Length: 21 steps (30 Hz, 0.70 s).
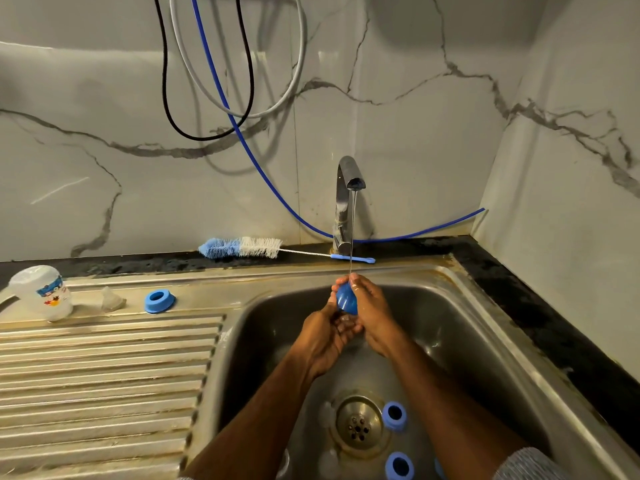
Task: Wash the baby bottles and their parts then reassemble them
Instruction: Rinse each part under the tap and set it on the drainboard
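Counting three blue rings [159,301], one blue cap [346,301], one bottle [43,292].

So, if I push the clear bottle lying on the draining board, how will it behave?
The clear bottle looks empty and thin-walled, so it is probably light and would slide easily. It lies on its side on the ribbed draining board, so it may roll. The metal looks wet, so it is likely slippery.

Steel sink [491,344], drain strainer [359,423] below the hands. Ribbed drainboard [104,375] to their left. Chrome tap [346,202] running, beyond them. Looped cables [207,98] on marble wall [433,133]. Dark table [540,306] edging right.
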### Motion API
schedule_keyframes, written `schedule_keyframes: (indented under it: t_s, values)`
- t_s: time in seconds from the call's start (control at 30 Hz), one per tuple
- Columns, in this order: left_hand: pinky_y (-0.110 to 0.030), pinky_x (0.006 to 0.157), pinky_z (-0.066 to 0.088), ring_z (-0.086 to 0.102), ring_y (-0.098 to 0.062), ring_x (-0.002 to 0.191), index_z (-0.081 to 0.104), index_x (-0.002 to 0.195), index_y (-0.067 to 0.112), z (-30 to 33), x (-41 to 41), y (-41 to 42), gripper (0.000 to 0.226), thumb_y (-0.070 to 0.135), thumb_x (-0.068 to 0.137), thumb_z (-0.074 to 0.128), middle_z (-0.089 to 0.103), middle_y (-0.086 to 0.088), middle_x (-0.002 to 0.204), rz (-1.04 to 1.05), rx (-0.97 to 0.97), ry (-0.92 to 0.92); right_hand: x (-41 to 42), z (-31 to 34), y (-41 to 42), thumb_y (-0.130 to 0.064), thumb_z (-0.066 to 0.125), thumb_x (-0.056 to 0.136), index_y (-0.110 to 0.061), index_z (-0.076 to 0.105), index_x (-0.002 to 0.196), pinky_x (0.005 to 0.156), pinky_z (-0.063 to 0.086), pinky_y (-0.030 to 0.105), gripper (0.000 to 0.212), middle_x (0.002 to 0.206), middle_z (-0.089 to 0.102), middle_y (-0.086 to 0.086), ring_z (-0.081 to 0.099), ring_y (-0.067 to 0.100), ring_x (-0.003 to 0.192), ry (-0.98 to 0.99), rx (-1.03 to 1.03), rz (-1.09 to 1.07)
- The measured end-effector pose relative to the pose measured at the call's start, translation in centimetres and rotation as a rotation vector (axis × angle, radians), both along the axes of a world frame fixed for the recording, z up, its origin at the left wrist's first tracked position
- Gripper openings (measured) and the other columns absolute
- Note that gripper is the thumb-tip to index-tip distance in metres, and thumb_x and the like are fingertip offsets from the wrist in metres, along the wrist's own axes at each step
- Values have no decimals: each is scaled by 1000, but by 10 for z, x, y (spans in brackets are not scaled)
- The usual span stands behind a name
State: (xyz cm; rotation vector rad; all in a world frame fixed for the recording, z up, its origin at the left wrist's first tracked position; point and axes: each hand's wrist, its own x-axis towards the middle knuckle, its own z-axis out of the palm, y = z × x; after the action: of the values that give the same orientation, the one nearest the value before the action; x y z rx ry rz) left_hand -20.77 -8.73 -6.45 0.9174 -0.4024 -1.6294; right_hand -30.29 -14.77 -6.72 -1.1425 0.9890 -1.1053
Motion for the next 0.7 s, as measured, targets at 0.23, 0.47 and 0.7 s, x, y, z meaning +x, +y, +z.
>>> schedule_keyframes:
  t_s: [0.23,0.47,0.7]
  values:
    - [-35,85,60,71,-28,91,55,129,-1,0,2,3,34,19,109,35,68,-29,114,21,-42,-10,-18,-1,-9,-20,41,105,-9,68,122,100,52,36,33,126,70,5,65,19,120,-211,64,201]
    - [-36,86,61,71,-31,96,52,133,-4,-3,3,2,38,21,110,36,63,-33,127,28,-53,28,-10,13,1,-27,47,105,-12,72,95,83,56,35,32,103,75,9,69,23,98,-61,34,92]
    - [-40,91,57,69,-34,96,54,130,-4,-3,5,2,46,31,110,31,65,-33,122,-12,-33,59,-3,16,3,-30,54,102,-15,73,95,90,56,46,25,103,73,9,67,29,101,-27,72,78]
